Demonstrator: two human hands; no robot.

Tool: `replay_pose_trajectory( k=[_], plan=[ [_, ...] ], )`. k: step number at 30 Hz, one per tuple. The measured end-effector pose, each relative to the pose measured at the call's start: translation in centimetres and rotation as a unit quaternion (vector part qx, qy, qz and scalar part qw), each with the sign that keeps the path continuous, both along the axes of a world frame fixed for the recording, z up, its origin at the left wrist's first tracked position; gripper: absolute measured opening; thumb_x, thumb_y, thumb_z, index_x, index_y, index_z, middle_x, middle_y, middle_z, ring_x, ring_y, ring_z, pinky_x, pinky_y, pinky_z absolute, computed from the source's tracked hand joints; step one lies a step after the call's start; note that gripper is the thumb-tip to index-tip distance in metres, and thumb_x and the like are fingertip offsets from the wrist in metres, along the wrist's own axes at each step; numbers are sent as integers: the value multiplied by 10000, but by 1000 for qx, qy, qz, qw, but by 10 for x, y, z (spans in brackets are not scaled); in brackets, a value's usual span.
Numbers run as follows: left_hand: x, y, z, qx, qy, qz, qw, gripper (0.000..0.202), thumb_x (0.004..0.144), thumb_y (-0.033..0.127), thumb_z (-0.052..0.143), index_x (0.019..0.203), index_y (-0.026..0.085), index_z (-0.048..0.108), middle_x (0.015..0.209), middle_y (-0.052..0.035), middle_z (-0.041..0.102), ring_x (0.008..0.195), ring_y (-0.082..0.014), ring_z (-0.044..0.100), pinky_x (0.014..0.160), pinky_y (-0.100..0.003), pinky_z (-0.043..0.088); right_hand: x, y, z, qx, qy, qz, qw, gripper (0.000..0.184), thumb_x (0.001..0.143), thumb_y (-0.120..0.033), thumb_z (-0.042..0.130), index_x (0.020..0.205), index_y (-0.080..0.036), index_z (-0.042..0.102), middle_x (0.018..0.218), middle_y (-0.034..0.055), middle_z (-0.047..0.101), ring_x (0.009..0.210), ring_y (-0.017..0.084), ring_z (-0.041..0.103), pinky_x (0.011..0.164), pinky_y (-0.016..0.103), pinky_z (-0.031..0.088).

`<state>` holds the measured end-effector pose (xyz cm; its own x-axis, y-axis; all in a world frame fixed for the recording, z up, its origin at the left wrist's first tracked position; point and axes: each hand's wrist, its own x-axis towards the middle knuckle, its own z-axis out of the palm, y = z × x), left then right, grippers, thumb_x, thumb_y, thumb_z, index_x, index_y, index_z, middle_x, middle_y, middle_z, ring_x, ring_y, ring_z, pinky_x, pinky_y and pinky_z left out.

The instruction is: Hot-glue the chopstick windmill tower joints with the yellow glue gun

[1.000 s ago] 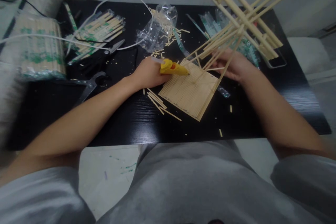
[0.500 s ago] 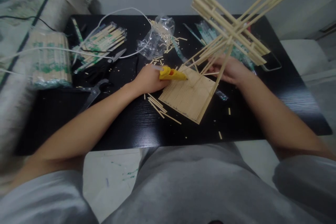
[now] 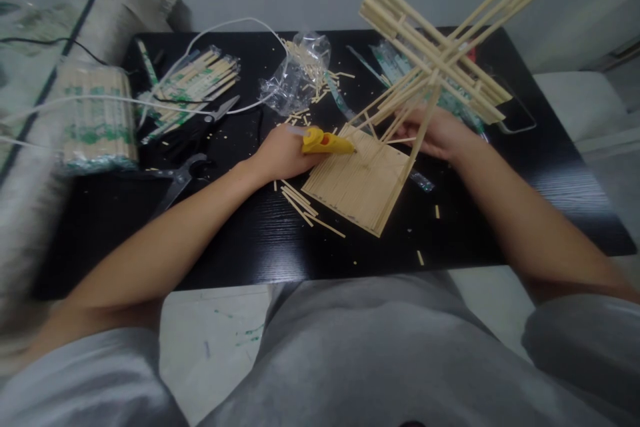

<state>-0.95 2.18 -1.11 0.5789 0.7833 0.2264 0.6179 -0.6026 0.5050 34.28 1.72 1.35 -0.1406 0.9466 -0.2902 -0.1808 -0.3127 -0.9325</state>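
The left hand (image 3: 286, 155) wraps firmly round the glue gun (image 3: 328, 142), best kept steady, tip over the base (image 3: 356, 190) on the table (image 3: 280, 247), while the right hand (image 3: 440, 132) half-curls behind the frame (image 3: 438, 61), its grip unclear.

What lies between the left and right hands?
In the head view: the yellow glue gun held by the left hand, then the slatted wooden panel and thin sticks.

You can read no lettering: green print (image 3: 95, 137) on the stick pack (image 3: 100, 97) and the wrapped sticks (image 3: 205, 80) (small, blurred) is illegible.
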Motion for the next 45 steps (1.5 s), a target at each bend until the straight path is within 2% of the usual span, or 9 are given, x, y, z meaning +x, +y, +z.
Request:
replay_pose_trajectory(
  k=[4, 8, 12, 17, 23, 35, 40, 45],
  plan=[
    [0, 0, -1, -5, -9, -5, 1000, 170, 1019, 409, 844, 1002, 244, 808, 948, -47, 851, 947, -258, 815, 875, -362, 588, 4, 3, -5, 5, 8, 10, 1000, 263, 1190, -63, 759, 960, -187, 733, 925, 50, 822, 740, 177, 829, 837, 327, 785],
    [0, 1, -1, -8, -9, 3, 1000, 156, 995, 389, 857, 1011, 241, 811, 929, -42, 844, 936, -251, 803, 864, -348, 585, 7, 5, -9, 3, 18, 10, 1000, 282, 1231, -23, 663, 1004, -179, 722, 887, 26, 798, 746, 165, 827, 852, 317, 778],
    [0, 0, -1, -2, -13, 1, 1000, 132, 980, 356, 835, 1038, 238, 829, 911, -41, 831, 948, -254, 802, 857, -345, 581, 6, 4, -7, 1, 13, 3, 1000, 270, 1231, -12, 652, 1033, -176, 733, 895, 30, 807, 759, 182, 826, 872, 354, 781],
    [-1, 0, -1, -6, -22, -4, 1000, 148, 973, 357, 832, 1055, 234, 827, 916, -39, 819, 968, -264, 801, 886, -360, 592, 3, 3, -4, -15, 4, -12, 1000, 286, 1231, 13, 618, 1063, -168, 762, 841, 10, 792, 724, 149, 802, 794, 267, 748],
    [-1, 1, -3, 1, -21, -3, 1000, 125, 968, 343, 833, 1029, 237, 809, 922, -43, 818, 992, -269, 801, 918, -367, 602, 2, 1, -3, -7, 4, -17, 1000, 321, 1231, -8, 622, 1009, -187, 768, 739, -7, 734, 725, 161, 804, 863, 316, 785],
    [1, -1, 3, -11, -13, 1, 1000, 120, 947, 327, 824, 1029, 241, 817, 931, -46, 839, 996, -270, 800, 906, -362, 598, 4, 2, -4, -6, 2, -19, 1000, 284, 1219, -15, 666, 1001, -181, 743, 797, -3, 760, 721, 135, 798, 865, 275, 763],
    [1, -1, 1, -12, -18, -1, 1000, 124, 942, 330, 830, 1028, 241, 819, 942, -46, 841, 1030, -278, 811, 927, -366, 599, 4, 2, -4, -8, 6, -18, 1000, 310, 1217, 3, 610, 1007, -183, 742, 821, 11, 774, 736, 143, 796, 852, 272, 758],
    [1, 0, -1, -16, -26, -2, 1000, 127, 943, 327, 831, 1040, 246, 827, 946, -47, 846, 1044, -283, 818, 931, -367, 603, 10, 5, -9, -1, -8, -5, 1000, 272, 1222, -29, 649, 1037, -198, 753, 821, 7, 779, 761, 171, 817, 868, 311, 771]
  ],
)
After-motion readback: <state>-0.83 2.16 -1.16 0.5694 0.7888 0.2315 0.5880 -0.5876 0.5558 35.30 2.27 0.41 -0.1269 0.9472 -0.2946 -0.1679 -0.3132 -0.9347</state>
